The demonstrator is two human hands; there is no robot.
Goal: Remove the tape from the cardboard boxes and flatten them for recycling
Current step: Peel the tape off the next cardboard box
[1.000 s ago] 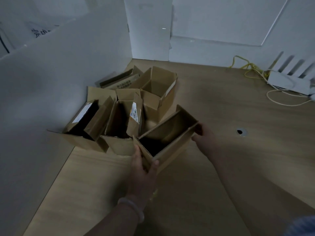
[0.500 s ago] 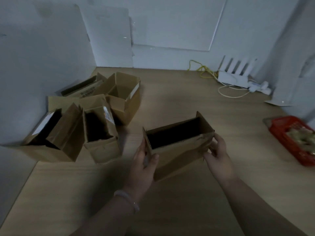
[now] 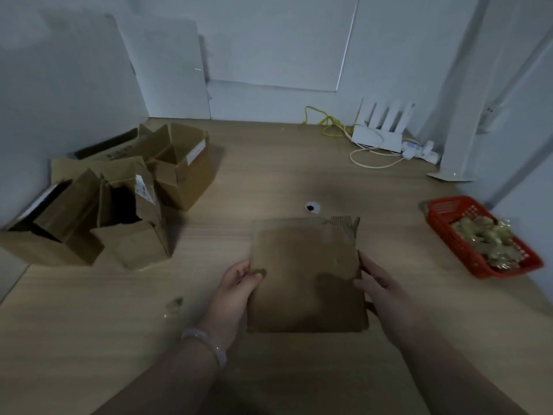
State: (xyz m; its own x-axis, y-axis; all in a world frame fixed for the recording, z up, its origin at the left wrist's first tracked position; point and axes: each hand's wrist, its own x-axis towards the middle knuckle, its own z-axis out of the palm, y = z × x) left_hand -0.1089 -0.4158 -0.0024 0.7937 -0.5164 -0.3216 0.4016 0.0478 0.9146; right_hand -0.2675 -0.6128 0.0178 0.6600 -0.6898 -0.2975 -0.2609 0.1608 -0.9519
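A brown cardboard box (image 3: 302, 271) is in front of me over the wooden table, with one broad face turned up toward me. Its far right corner is torn and shows the corrugation. My left hand (image 3: 238, 284) grips its left edge, thumb on the top face. My right hand (image 3: 375, 281) holds its right edge with the fingers curled round it. A pile of several open cardboard boxes (image 3: 119, 199) stands at the left against the white wall.
A red plastic basket (image 3: 449, 232) with crumpled tape in it sits at the right. A white router (image 3: 378, 136) with yellow and white cables stands at the back. A small round hole (image 3: 312, 207) is in the tabletop. A scrap (image 3: 175, 304) lies near my left arm.
I lifted the box away from the pile, carried it toward the table's middle, and turned it so its open side no longer faces me; a broad face is up now.
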